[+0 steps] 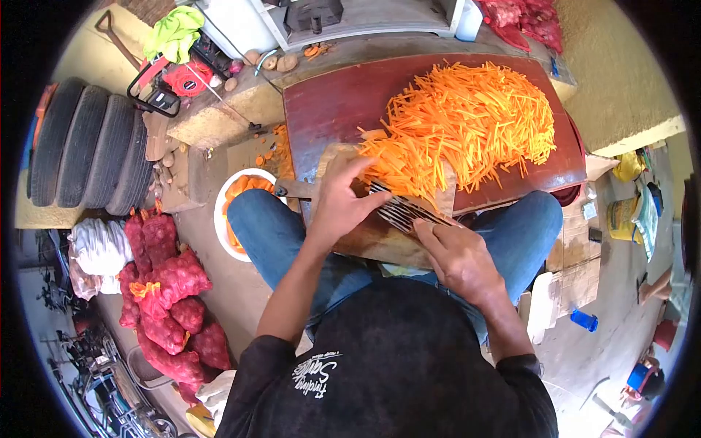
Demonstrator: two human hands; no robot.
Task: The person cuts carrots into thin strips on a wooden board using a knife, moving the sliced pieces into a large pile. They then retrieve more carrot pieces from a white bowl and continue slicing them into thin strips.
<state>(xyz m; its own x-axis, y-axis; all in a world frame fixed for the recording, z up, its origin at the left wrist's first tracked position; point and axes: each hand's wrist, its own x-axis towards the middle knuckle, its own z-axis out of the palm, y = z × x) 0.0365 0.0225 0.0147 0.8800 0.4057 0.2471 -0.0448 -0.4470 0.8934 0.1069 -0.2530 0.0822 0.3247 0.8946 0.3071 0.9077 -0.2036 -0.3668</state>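
My right hand point(456, 255) grips a cutter with several parallel metal blades point(398, 212), held at a slant above the wooden board point(383, 244) on my lap. My left hand point(339, 201) is at the cutter's other end, thumb and fingers apart, the thumb tip close to or touching the blades. Nothing shows between its fingers. Just beyond both hands lies a large heap of carrot sticks point(475, 120) on a dark red table point(321, 102). Left of my left hand, a flat knife-like tool point(296, 190) lies partly hidden.
A white tub point(221, 212) of peeled carrots stands beside my left knee. Red mesh sacks point(179, 285) and stacked tyres point(91, 146) are at the left. Flattened cardboard point(580, 270) and a blue object point(584, 320) lie on the right-hand floor. Another person's arm point(655, 287) shows at far right.
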